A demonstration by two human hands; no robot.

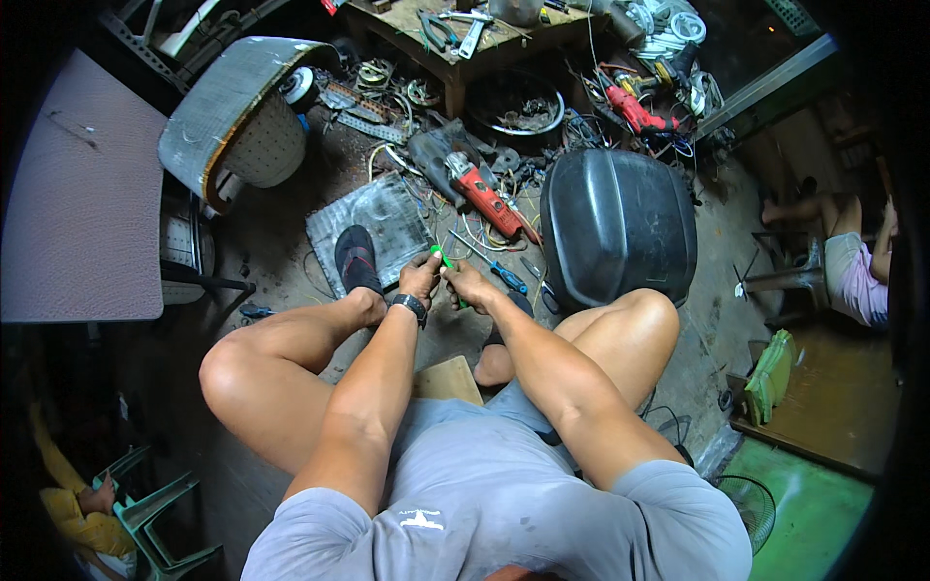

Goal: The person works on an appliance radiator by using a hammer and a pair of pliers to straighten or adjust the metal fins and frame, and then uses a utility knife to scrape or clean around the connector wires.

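My left hand (418, 279) and my right hand (471, 289) meet in front of me, closed on a thin bright-green piece (447, 260). Its kind is too small to tell, and my fingers cover much of it. Just beyond my right hand, a blue-handled screwdriver (508, 277) lies on the floor. A red angle grinder (489, 205) rests farther off among loose wires. Under my left foot is a scuffed grey flat panel (387, 206), beyond my left hand.
A large black plastic case (620, 228) stands at right. Beyond are a wooden bench (402, 16) with pliers (439, 31), a black basin (559, 118) of scraps and a red power tool (635, 108). Other people sit at the right edge and lower left. A fan (746, 505) stands behind me.
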